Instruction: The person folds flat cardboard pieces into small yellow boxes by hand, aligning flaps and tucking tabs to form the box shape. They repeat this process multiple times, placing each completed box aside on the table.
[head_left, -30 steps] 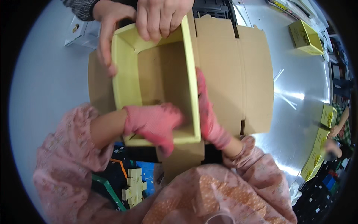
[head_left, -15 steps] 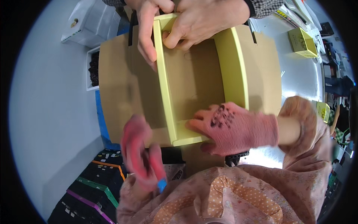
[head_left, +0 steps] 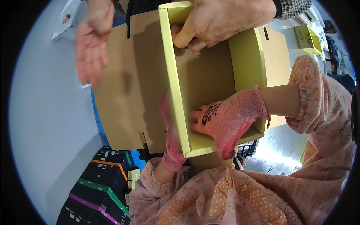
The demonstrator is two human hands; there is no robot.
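A pale yellow cardboard box (head_left: pixel 174 86) with its top open stands over flat brown cardboard flaps (head_left: pixel 116 97). My right hand (head_left: pixel 228 120), in a pink knit glove, reaches into its near end, fingers stretched toward the left wall. Along the outside of that wall my left hand (head_left: pixel 172 146), gloved in pink too, points away from me with straight fingers; it is blurred and partly hidden by the wall. Another person's bare hand (head_left: pixel 213 24) grips into the far end of the box. That person's other hand (head_left: pixel 92 52) hangs open above the far left flap.
Black crates (head_left: pixel 97 183) with coloured rims stand at the lower left beside a pale wall (head_left: pixel 45 112). Small yellow boxes (head_left: pixel 307 39) sit on a shiny metal table (head_left: pixel 270 159) to the right. A black crate edge (head_left: pixel 245 149) shows below the yellow box.
My left hand has moved up and right to the box's outer left wall. The other person's one hand has left the box wall and swung left. The box has shifted slightly right and nearer.
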